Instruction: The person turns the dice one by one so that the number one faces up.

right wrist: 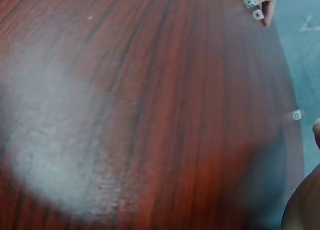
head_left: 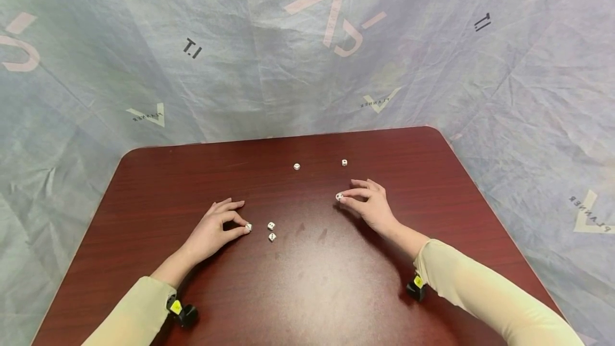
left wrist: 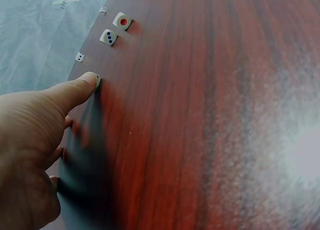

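Observation:
Between the thumb and index finger of my left hand (head_left: 214, 231), a white die (head_left: 248, 227) is pinched at the table surface; in the left wrist view the thumb covers most of that die (left wrist: 98, 81). Just right of it lie two more dice, one (head_left: 271, 226) behind the other (head_left: 272, 237). My right hand (head_left: 372, 207) pinches another white die (head_left: 339, 196) with thumb and index finger, its other fingers spread. The right wrist view catches only an edge of this hand (right wrist: 307, 200), and the held die is hidden there.
Two further dice stand toward the far edge of the dark red wooden table (head_left: 312, 282), one near the middle (head_left: 296, 166) and one to the right (head_left: 344, 163). A grey printed cloth (head_left: 259, 68) hangs behind and along both sides.

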A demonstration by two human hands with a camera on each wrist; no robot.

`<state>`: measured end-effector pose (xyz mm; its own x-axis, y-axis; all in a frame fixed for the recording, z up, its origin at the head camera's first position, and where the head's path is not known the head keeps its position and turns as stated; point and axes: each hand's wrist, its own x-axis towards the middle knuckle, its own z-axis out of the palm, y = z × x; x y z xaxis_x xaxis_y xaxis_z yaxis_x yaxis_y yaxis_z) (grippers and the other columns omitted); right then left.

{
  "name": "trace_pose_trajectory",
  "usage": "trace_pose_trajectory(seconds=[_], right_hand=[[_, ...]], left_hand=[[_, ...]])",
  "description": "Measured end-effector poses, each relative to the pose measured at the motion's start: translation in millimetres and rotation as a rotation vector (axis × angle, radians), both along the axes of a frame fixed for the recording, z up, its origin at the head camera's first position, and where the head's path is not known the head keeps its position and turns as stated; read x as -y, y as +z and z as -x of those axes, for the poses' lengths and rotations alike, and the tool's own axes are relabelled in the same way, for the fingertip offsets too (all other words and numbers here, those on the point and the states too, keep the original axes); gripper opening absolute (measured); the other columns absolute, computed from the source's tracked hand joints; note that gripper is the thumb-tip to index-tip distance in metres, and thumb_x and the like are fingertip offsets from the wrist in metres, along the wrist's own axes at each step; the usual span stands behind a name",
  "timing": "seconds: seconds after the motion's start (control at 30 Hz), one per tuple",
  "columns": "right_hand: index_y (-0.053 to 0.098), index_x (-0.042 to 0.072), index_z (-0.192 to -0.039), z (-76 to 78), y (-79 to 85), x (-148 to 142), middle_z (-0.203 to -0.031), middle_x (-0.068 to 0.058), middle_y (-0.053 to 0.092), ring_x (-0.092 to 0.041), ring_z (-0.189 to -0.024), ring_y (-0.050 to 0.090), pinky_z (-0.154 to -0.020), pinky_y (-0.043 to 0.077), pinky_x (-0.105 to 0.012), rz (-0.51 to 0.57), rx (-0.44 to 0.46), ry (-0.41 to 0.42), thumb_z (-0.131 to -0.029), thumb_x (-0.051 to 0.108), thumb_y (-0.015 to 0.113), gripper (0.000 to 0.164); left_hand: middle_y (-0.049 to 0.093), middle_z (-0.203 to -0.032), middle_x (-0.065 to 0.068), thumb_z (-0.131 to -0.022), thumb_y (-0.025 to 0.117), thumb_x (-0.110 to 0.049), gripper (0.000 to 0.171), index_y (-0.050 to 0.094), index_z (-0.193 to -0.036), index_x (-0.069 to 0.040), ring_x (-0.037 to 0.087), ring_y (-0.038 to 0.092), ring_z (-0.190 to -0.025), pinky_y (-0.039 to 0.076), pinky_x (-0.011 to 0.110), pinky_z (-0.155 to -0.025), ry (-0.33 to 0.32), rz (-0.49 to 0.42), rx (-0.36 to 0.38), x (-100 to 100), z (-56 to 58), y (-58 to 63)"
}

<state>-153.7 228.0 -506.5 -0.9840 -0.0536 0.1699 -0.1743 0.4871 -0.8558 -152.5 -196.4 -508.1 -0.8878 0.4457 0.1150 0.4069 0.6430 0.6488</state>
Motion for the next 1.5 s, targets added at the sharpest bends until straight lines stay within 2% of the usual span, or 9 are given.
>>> trace_pose_trajectory(seconds=[0.17, 0.37, 0.7, 1.03, 1.5], right_hand=[[0.084, 0.021, -0.098, -1.0, -7.9, 0.4, -0.146, -0.015, 0.054, -0.039, -0.15, 0.011, -0.119, 0.006, -0.059, -0.042, 0.037, -0.02, -0.086, 0.031, 0.086, 0.016], [0.084, 0.021, -0.096, -1.4, -14.4, 1.8, -0.149, -0.016, 0.052, -0.041, -0.151, 0.011, -0.119, 0.006, -0.061, -0.11, 0.035, -0.03, -0.086, 0.03, 0.086, 0.013], [0.084, 0.023, -0.094, -3.3, -14.4, 4.5, -0.155, -0.017, 0.045, -0.042, -0.152, 0.008, -0.119, 0.006, -0.064, -0.151, 0.033, -0.033, -0.085, 0.03, 0.086, 0.011], [0.084, 0.029, -0.091, -2.3, -14.2, 6.5, -0.155, -0.013, 0.046, -0.04, -0.152, 0.01, -0.119, 0.006, -0.064, -0.178, 0.037, -0.047, -0.085, 0.034, 0.087, 0.008], [0.084, 0.026, -0.094, -6.5, -12.9, 5.3, -0.155, -0.016, 0.046, -0.042, -0.151, 0.013, -0.119, 0.009, -0.064, -0.239, -0.006, -0.028, -0.085, 0.031, 0.086, 0.01]], left_hand=[[0.055, -0.148, 0.01, -0.088, 0.083, -0.03, 0.008, 0.078, -0.092, -0.033, 0.04, 0.031, -0.148, 0.012, 0.064, -0.122, -0.003, 0.0, -0.002, 1.4, 1.2, -3.0], [0.056, -0.147, 0.01, -0.088, 0.084, -0.03, 0.008, 0.078, -0.092, -0.033, 0.04, 0.031, -0.148, 0.012, 0.064, -0.122, -0.003, -0.002, -0.007, 1.6, 1.2, -2.7], [0.055, -0.148, 0.01, -0.088, 0.084, -0.029, 0.008, 0.078, -0.093, -0.032, 0.04, 0.031, -0.148, 0.013, 0.063, -0.122, 0.002, 0.008, 0.0, 0.7, 0.2, -0.7], [0.055, -0.148, 0.01, -0.088, 0.084, -0.029, 0.009, 0.078, -0.093, -0.033, 0.04, 0.031, -0.148, 0.012, 0.064, -0.122, -0.001, 0.003, -0.001, 1.0, 0.2, 0.2], [0.055, -0.148, 0.011, -0.088, 0.084, -0.028, 0.008, 0.078, -0.092, -0.032, 0.041, 0.031, -0.148, 0.012, 0.064, -0.122, -0.001, 0.001, 0.004, -0.2, 0.3, 0.8]])
